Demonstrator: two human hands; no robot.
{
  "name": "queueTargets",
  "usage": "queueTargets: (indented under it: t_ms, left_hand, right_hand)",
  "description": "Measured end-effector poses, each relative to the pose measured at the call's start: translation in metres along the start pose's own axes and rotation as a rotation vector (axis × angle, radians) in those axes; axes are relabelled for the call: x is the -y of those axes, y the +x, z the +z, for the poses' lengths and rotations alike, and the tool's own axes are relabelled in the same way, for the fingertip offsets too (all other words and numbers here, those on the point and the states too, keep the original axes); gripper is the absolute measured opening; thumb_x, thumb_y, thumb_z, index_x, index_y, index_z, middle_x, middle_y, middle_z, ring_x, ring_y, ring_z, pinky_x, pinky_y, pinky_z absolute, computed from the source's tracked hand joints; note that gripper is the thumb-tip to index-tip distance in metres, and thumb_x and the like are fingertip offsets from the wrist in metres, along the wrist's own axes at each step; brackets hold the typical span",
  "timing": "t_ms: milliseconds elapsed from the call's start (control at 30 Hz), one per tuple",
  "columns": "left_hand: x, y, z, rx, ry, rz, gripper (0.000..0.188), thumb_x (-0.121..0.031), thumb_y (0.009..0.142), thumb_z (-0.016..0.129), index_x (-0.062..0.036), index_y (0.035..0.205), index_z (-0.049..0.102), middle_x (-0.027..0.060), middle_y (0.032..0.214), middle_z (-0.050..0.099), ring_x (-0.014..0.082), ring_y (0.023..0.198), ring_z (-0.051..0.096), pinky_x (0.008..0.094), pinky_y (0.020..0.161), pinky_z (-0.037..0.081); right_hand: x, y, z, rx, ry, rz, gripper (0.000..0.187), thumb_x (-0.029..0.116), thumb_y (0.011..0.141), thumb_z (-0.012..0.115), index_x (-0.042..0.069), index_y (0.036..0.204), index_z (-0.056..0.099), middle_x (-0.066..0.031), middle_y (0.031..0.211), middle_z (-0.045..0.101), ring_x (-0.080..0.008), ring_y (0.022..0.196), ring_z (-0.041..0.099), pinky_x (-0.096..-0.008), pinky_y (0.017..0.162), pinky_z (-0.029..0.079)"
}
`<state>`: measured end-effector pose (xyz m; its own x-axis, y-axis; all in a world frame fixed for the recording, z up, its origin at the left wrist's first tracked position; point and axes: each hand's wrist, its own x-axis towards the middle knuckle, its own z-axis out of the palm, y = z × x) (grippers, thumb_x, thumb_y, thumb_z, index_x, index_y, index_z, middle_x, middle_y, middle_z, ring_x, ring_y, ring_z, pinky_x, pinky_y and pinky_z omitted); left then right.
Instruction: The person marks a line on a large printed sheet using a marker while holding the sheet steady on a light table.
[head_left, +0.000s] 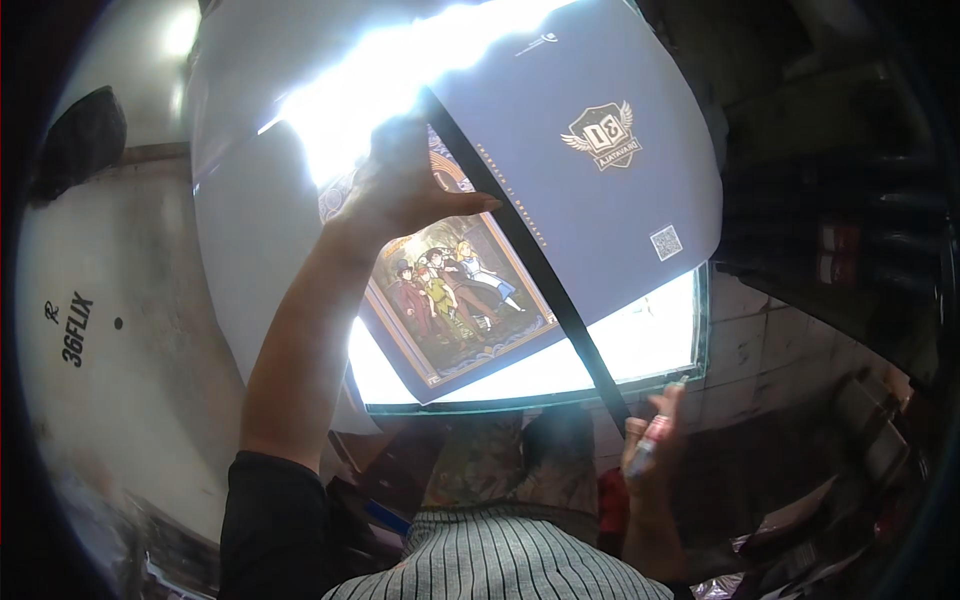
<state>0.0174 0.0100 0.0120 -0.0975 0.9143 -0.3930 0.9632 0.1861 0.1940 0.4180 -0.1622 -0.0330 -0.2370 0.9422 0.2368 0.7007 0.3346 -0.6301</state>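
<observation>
A dark blue printed cover sheet (600,240) lies tilted on a brightly lit glass panel (650,330). Its left part carries a picture of several cartoon figures, its right part a winged badge and a square code. Across the sheet slants a long straight black strip (540,260). My left hand (400,190) is spread over the picture side, its thumb tip at the strip; glare washes out the other fingers. By the strip's near end, my right hand (650,440) is closed around a slim red-and-white tool (657,430), whose exact kind I cannot make out.
A large pale panel (140,330) with dark lettering fills the left side, with a dark object (90,140) at its far end. Intense light covers the sheet's far left part. Tiled flooring (750,340) and dark clutter lie to the right.
</observation>
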Motion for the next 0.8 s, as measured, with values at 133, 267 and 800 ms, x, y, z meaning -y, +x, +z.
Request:
queueTargets:
  t_ms: [133, 267, 800]
  left_hand:
    - [0.005, -0.006, -0.011, 0.02, 0.002, -0.065, 0.14, -0.078, 0.063, 0.077, 0.0082, 0.153, 0.014, 0.0301, 0.158, 0.018, 0.043, 0.15, 0.01, 0.0575, 0.121, 0.013]
    - [-0.002, -0.001, 0.0, 0.041, 0.031, -0.118, 0.14, -0.077, 0.064, 0.076, 0.0094, 0.153, 0.01, 0.03, 0.158, 0.016, 0.0423, 0.15, 0.01, 0.0536, 0.123, 0.012]
    - [0.004, -0.007, -0.006, 0.004, -0.13, -0.107, 0.131, -0.067, 0.064, 0.083, 0.0009, 0.155, 0.017, 0.0231, 0.16, 0.017, 0.0404, 0.148, 0.016, 0.0578, 0.121, 0.017]
  right_hand:
    - [-0.016, 0.029, -0.027, -0.145, 0.337, 0.412, 0.042, 0.028, 0.105, 0.051, -0.006, 0.132, 0.052, -0.0136, 0.104, 0.062, -0.0123, 0.076, 0.054, -0.0251, 0.08, 0.05]
    - [-0.007, 0.148, 0.029, -0.018, 0.185, -0.124, 0.014, 0.006, 0.096, 0.065, -0.003, 0.106, 0.066, -0.0113, 0.094, 0.067, -0.0124, 0.078, 0.066, -0.0234, 0.067, 0.053]
    - [0.107, 0.34, 0.234, -0.053, -0.048, -0.817, 0.005, 0.012, 0.084, 0.061, 0.009, 0.086, 0.064, -0.0057, 0.077, 0.065, -0.0228, 0.068, 0.065, -0.0357, 0.057, 0.051]
